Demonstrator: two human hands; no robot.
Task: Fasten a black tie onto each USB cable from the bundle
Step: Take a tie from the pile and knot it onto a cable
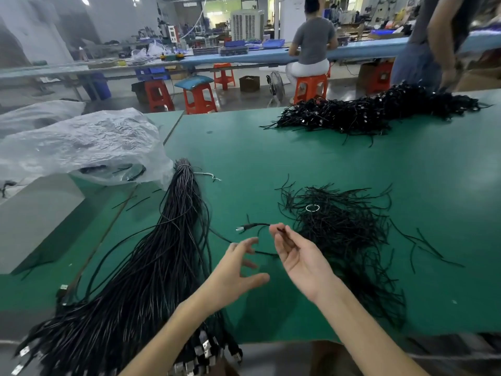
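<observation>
Landmark = the bundle (168, 253) of black cables lying lengthwise on the green counter (298, 147), bound at its far end, metal plugs fanned out at the near edge. One USB cable (256, 224) is pulled out to the right of the bundle, raised off the surface; its plug (240, 228) points back toward the bundle. Right hand (298, 256), right of the bundle, palm up, fingers curled in: thumb and forefinger pinch the cable just behind the plug. Can't tell if a tie is in that pinch too, since it's all black and small. Left hand (235, 272) sits between the bundle and the right hand, fingers spread and relaxed, gripping nothing; the cable's slack runs behind its fingertips, contact unclear. Loose black ties (341, 232) are piled farther right of the bundle, just past the right hand, with strays scattered round the pile and a small white ring (312, 207) on top. Heap of black cables (379, 112) lies far right of the bundle, at the counter's back edge. Crumpled clear plastic bag (81, 147) is left of the bundle's bound end, touching it or nearly so.
</observation>
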